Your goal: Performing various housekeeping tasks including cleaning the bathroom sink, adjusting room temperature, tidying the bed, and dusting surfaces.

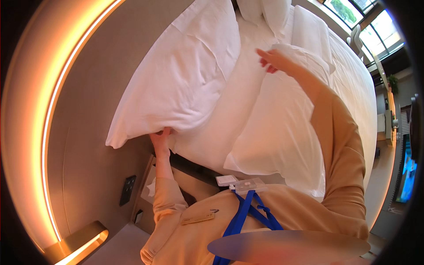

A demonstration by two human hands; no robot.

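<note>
A large white pillow (185,79) leans against the grey-brown headboard wall at the left of the bed. At its lower edge my left hand (161,142) grips the fabric, with most of the fingers hidden by the pillow. My right hand (272,61) is slightly blurred above the bed, its index finger stretched out and the other fingers loosely curled. Nothing shows in that hand. Beneath it lie the white bottom sheet (232,109) and the turned-back edge of a white duvet (281,122). Whether the right hand touches the duvet, I cannot tell.
More white pillows (265,13) lie at the bed's far side. A wall socket panel (128,190) and a brass-coloured lamp (82,237) are at lower left, beside a bedside table (116,246). A blue lanyard (243,212) with card holders hangs from my chest. Windows (381,33) stand at upper right.
</note>
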